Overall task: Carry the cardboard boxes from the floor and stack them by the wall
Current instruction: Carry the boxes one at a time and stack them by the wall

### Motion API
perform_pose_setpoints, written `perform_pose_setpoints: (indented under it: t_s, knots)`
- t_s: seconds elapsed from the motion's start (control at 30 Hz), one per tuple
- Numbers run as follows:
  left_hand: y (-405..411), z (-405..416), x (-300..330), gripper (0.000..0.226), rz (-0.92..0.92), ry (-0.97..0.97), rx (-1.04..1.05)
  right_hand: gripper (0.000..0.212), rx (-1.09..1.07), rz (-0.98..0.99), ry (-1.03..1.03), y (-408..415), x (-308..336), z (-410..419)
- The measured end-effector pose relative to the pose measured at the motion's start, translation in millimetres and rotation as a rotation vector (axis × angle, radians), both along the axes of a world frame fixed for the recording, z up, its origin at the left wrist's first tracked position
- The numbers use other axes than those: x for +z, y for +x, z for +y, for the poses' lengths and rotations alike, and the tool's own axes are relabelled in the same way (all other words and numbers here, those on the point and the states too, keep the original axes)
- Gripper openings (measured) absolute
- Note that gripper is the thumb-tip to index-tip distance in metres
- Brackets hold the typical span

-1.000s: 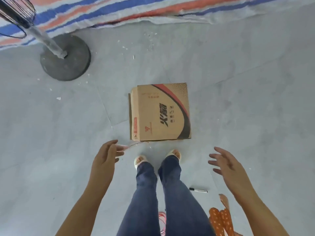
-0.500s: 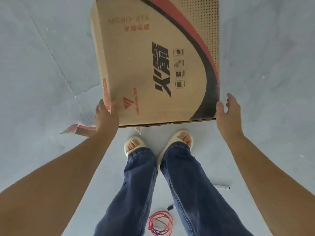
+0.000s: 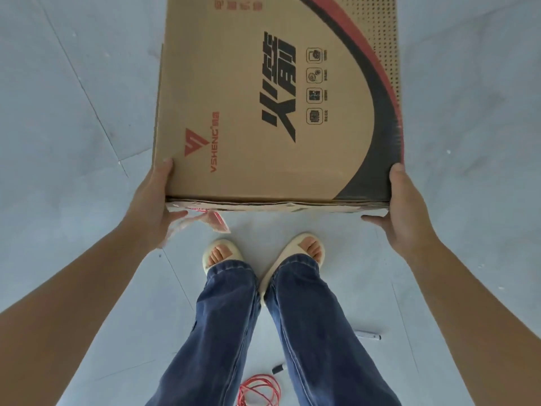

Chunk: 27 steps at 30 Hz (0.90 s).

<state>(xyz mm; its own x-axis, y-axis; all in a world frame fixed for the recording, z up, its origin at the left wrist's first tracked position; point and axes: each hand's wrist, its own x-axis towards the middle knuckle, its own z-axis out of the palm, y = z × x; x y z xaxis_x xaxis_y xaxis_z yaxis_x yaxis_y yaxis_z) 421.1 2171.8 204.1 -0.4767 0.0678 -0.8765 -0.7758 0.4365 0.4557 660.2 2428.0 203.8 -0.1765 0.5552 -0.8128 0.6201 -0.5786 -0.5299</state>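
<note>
Lying nearest: red cord, marker pen on grey floor.
Hands: left hand and right hand each clasp a near corner, thumbs on top.
Box: printed cardboard box, held above sandalled feet.

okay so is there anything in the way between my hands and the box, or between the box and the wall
Nothing separates them: the left hand and right hand already grip the cardboard box at its near corners. The wall is out of view, so that path cannot be judged. A marker and red cord lie near the feet.
</note>
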Motion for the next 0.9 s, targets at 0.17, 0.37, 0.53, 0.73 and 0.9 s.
perform_pose_setpoints:
  t_s: [0.17, 0.37, 0.53, 0.73, 0.9]
  knots:
    - [-37.1, 17.9, 103.1, 0.025, 0.089, 0.047, 0.013, 0.028, 0.048, 0.135, -0.005, -35.2, 110.6, 19.8]
    - [-46.0, 5.4, 246.1, 0.034, 0.170, 0.107, 0.022, 0.030, 0.057, 0.156, 0.003, -53.2, 256.6, 17.1]
    - [-29.8, -30.0, 372.8, 0.036, 0.201, 0.158, 0.086, 0.027, 0.132, 0.233, 0.042, -60.4, 375.6, -0.8]
    - [25.1, -89.4, 479.1, 0.035, 0.309, 0.124, 0.192, 0.029, 0.230, 0.262, 0.012, -46.9, 467.0, -35.3]
    - [104.8, -141.1, 537.5, 0.031, 0.366, 0.054, 0.423, 0.027, 0.468, 0.289, -0.032, -33.2, 513.8, -63.7]
